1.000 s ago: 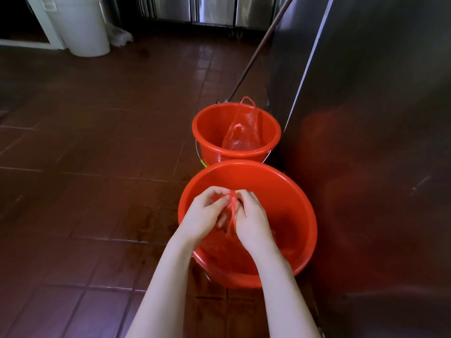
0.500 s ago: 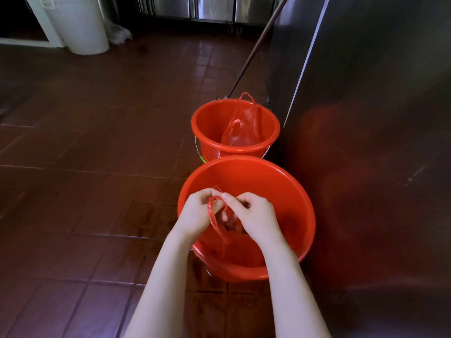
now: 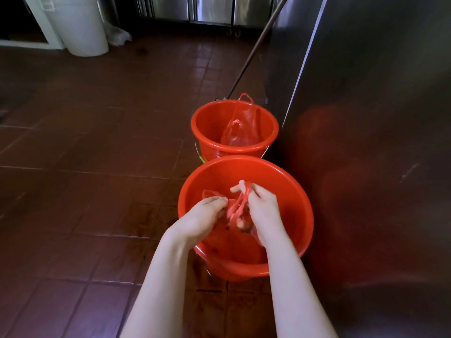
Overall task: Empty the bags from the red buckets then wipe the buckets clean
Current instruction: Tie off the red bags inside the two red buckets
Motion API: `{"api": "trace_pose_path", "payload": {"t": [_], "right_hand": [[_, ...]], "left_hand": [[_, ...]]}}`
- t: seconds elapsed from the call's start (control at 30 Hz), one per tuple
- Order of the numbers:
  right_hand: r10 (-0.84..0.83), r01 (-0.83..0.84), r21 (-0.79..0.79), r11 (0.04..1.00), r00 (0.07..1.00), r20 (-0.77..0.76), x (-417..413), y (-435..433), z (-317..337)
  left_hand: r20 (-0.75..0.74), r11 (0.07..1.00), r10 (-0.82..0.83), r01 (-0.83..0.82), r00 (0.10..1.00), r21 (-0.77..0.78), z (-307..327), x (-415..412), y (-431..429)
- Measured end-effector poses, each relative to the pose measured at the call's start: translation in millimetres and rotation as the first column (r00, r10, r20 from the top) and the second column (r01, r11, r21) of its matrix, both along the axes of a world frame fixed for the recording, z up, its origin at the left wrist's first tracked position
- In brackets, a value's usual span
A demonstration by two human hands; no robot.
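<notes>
Both hands work inside the near red bucket (image 3: 245, 217): the left hand (image 3: 203, 217) pinches the thin red bag (image 3: 238, 211), the right hand (image 3: 262, 207) grips its twisted handles, fingers closed. Half a second ago the hands were level; now the right sits higher. A second bag (image 3: 240, 128) stands in the far bucket (image 3: 234, 129), beside the steel cabinet (image 3: 366, 142); open tiled floor (image 3: 85, 167) lies left.

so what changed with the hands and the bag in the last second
Both hands went lower into the near bucket. The left hand slid down off the bag handles to grip the bag's side; the right hand still pinches the handles, one finger now out. The far bucket and its bag stayed put.
</notes>
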State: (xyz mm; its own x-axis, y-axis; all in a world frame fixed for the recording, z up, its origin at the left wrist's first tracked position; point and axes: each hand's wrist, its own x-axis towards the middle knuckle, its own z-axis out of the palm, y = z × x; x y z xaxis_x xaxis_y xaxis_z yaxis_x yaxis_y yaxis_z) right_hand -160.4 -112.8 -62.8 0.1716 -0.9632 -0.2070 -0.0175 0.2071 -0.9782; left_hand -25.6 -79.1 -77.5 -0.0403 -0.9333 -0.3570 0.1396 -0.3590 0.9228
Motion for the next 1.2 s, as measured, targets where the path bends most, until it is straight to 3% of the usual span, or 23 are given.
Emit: {"api": "trace_pose_path", "payload": {"t": [0.13,0.27,0.43,0.63,0.8,0.9,1.07,1.2], "right_hand": [[-0.050,0.031,-0.068,0.997,0.951,-0.304,1,-9,-7],[0.008,-0.077,-0.119,0.990,0.867,-0.498,-2,-12,-10],[0.010,-0.017,-0.011,1.000,0.868,-0.496,-2,-11,-12],[0.247,-0.242,0.070,0.968,0.855,-0.455,-8,-10,-12],[0.439,-0.406,0.169,0.898,0.820,-0.367,-13,-16,-14],[0.480,-0.432,0.213,0.876,0.824,-0.300,-15,-13,-5],[0.337,-0.413,-0.092,0.906,0.836,-0.433,-13,-4,-10],[0.178,-0.265,-0.264,0.928,0.933,-0.312,-7,-1,-14]], "left_hand": [[-0.012,0.991,-0.074,0.072,0.997,-0.117,8,0,8],[0.114,0.966,-0.139,0.160,0.984,-0.202,15,4,16],[0.265,0.941,-0.093,0.172,0.960,-0.291,16,11,19],[0.420,0.929,0.048,0.113,0.906,-0.351,13,8,15],[0.307,0.935,0.128,-0.011,0.943,-0.355,9,9,11],[0.315,0.919,0.242,-0.112,0.918,-0.378,10,9,9],[0.219,0.926,0.355,-0.311,0.909,-0.213,10,1,1],[0.079,0.930,0.351,-0.337,0.933,-0.146,17,3,3]]}}
